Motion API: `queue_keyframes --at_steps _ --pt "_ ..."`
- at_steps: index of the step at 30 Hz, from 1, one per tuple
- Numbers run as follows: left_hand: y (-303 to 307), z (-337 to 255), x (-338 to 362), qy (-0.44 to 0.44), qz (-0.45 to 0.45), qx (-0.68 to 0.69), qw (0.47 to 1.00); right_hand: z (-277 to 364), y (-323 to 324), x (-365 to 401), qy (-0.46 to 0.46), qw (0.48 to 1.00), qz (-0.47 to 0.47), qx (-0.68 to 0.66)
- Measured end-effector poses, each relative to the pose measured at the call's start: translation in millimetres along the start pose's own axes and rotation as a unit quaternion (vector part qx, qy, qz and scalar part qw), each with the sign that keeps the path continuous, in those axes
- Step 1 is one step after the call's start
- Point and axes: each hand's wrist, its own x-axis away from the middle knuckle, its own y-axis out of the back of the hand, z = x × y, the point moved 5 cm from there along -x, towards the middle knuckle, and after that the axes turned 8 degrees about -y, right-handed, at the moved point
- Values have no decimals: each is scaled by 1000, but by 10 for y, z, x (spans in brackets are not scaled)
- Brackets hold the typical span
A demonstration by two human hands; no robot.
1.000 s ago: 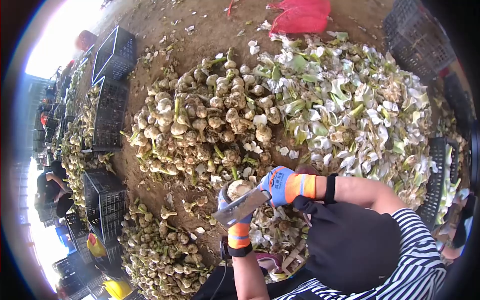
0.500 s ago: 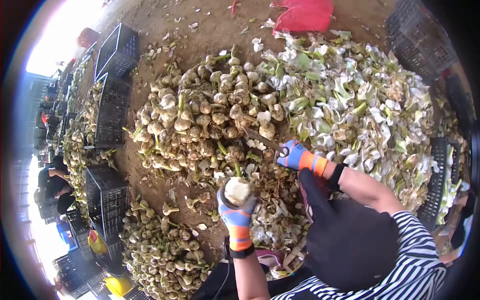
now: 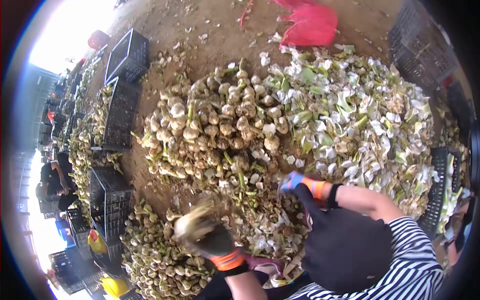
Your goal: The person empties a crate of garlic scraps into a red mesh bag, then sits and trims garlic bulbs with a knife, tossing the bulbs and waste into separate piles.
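We see the left hand (image 3: 214, 245) out over the far right edge of the smaller garlic pile (image 3: 160, 260), with a pale garlic bulb (image 3: 192, 223) at its fingers. Both are badly blurred, so we cannot tell how far the fingers close round the bulb. The right hand (image 3: 296, 182) is just off the near left edge of the peelings heap (image 3: 370, 125), well apart from the left. Its fingers blur too; we cannot tell how far they are open, or what they hold.

The larger garlic pile (image 3: 210, 117) lies ahead of both hands, its right edge running into the peelings. For open room, we have a strip of brown floor (image 3: 141, 175) between that pile's left edge and the black crates (image 3: 111, 200), and a wider stretch past its far edge. A red net (image 3: 312, 25) lies beyond the heap's far edge. A slotted crate (image 3: 434, 192) stands against the heap's right edge.
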Motion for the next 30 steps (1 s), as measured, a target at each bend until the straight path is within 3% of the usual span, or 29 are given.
queue_keyframes --at_steps 1,2,3,5,6,7,8,9,10,11,12,16,17,18,19,20,22,23,24,25,27,28,30 --pt "449 -391 -126 -123 -37 -71 989 -22 77 78 28 992 18 -124" --pt "861 -719 -195 -105 -14 91 990 16 221 126 17 981 16 -193" --pt "1202 -859 -209 -67 -14 416 907 72 366 182 8 965 13 -261" --pt "1608 -472 -242 -34 -73 87 993 74 356 217 -23 958 -19 -286" --pt "1531 31 -260 63 -109 33 991 101 354 215 -50 949 -48 -308" --pt "1441 526 -261 163 -136 -11 977 227 321 275 -47 962 -97 -251" --pt "1293 1064 -220 243 -155 -229 930 271 260 253 -43 962 -89 -255" --pt "1070 1481 -182 330 -140 -317 878 343 206 269 -29 967 -65 -244" --pt "1216 2111 -251 305 1 -332 892 410 180 300 -16 971 -42 -234" --pt "936 2243 -292 242 39 -560 791 424 170 314 -7 976 -34 -216" --pt "667 2309 -315 163 76 -750 637 380 175 314 -11 975 -37 -219" --pt "977 2577 -295 202 79 -706 674 431 247 384 45 979 -69 -186" --pt "1052 2624 -216 224 36 -492 840 447 266 383 47 985 -89 -141" --pt "1123 2627 -134 228 -11 -241 943 457 280 376 49 988 -108 -95" --pt "1129 2475 -67 132 127 -305 934 470 266 364 76 988 -126 -41" --pt "1021 2349 23 248 64 -193 947 478 229 361 74 989 -121 -40" --pt "734 1966 219 414 -76 40 906 615 145 362 127 967 -146 164" --pt "760 1868 256 276 72 -168 944 710 97 376 102 950 -129 265" --pt "872 1856 221 56 214 -363 905 812 77 415 101 950 -129 266" --pt "979 1868 235 -12 342 -399 851 884 -7 448 95 932 -81 339" --pt "837 1746 298 195 159 -277 927 1026 -136 512 64 882 3 468" --pt "762 1663 357 265 36 -204 942 1069 -152 527 59 883 0 466" --pt "894 1766 370 312 2 -110 944 1126 -217 564 92 848 27 521"
